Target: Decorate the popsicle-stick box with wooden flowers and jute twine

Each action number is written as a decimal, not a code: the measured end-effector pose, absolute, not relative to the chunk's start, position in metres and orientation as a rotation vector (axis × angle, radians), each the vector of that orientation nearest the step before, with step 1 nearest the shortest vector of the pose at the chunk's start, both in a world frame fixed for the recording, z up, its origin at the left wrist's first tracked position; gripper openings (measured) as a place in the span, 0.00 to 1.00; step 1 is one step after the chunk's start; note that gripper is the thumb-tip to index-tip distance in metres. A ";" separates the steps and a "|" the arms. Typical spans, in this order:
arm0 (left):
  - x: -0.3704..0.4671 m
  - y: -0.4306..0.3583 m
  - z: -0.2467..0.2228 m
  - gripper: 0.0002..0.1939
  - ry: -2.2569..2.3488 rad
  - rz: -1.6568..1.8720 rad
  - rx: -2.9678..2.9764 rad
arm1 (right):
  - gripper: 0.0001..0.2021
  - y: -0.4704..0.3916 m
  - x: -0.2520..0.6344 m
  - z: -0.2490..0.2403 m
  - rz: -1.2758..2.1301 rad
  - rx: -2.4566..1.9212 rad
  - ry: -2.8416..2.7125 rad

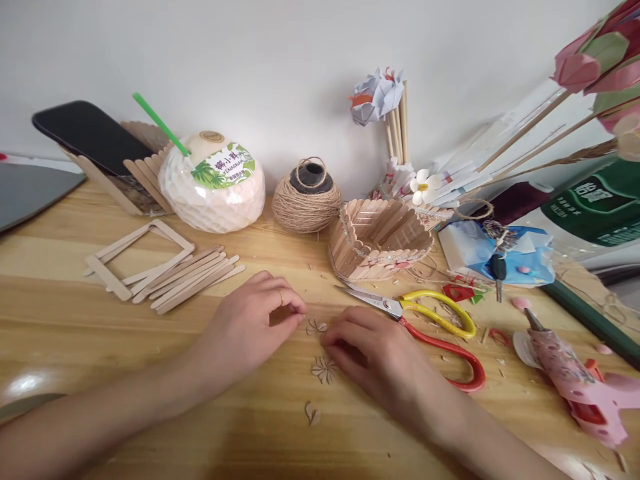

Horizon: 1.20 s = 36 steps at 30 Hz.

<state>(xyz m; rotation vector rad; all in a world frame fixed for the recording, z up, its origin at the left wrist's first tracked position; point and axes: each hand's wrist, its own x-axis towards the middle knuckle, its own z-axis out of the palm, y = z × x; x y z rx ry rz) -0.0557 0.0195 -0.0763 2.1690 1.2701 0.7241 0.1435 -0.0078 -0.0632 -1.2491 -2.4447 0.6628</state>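
Your one head camera looks forward and down, close over the wooden table [60, 313], facing the white wall [280, 60] behind.

Glossy wooden table [75, 320], matt wooden sticks [190, 277], rough twine ball [306, 200] (scissors [425, 320]: metal blades, plastic handles).

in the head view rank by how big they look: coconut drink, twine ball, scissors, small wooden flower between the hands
1. scissors, longest span
2. coconut drink, bulkier; these two are close, and the scissors lie nearer the camera
3. twine ball
4. small wooden flower, by far the smallest
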 end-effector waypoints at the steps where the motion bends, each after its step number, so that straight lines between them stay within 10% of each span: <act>1: -0.056 0.020 -0.076 0.06 1.272 0.728 2.165 | 0.07 -0.008 0.142 -0.064 0.652 -1.276 -2.428; 36: -0.061 0.018 -0.081 0.08 1.309 0.645 2.113 | 0.07 -0.009 0.208 -0.022 0.206 -1.427 -2.344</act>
